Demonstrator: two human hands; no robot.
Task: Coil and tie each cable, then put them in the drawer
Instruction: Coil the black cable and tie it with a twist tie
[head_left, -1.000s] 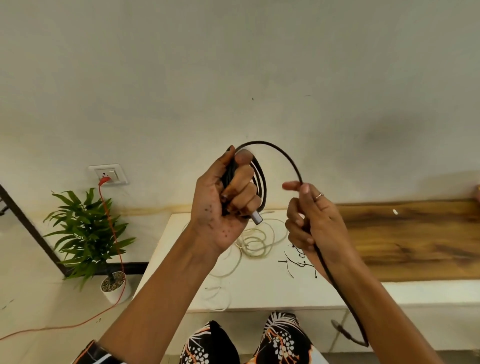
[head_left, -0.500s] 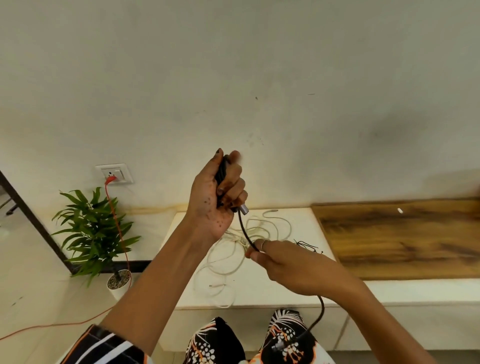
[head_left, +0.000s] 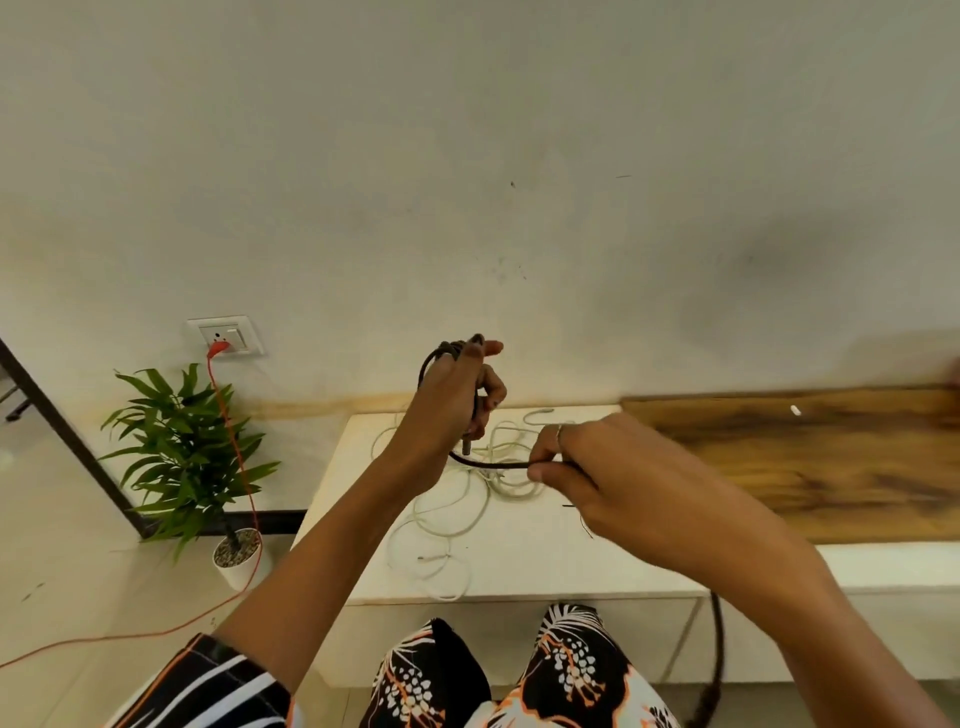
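My left hand (head_left: 457, 395) is raised above the white cabinet top (head_left: 545, 566) and grips a small coil of the black cable (head_left: 491, 464), whose metal plug pokes out below the fingers. From there the cable runs right to my right hand (head_left: 587, 467), which pinches it between thumb and fingers. The cable's free length passes behind my right forearm and hangs down near the cabinet's front. A loose white cable (head_left: 467, 509) lies in tangled loops on the cabinet top beneath both hands. No drawer front is plainly visible.
A wooden panel (head_left: 810, 457) covers the right part of the cabinet top. A potted plant (head_left: 192, 452) stands on the floor at left, beside an orange cord (head_left: 239, 457) plugged into a wall socket (head_left: 226, 335). The wall rises right behind the cabinet.
My right hand swung down from beside the left hand, then slid right and up along the black cable, pulling a stretch taut. My left hand kept its grip on the coil.
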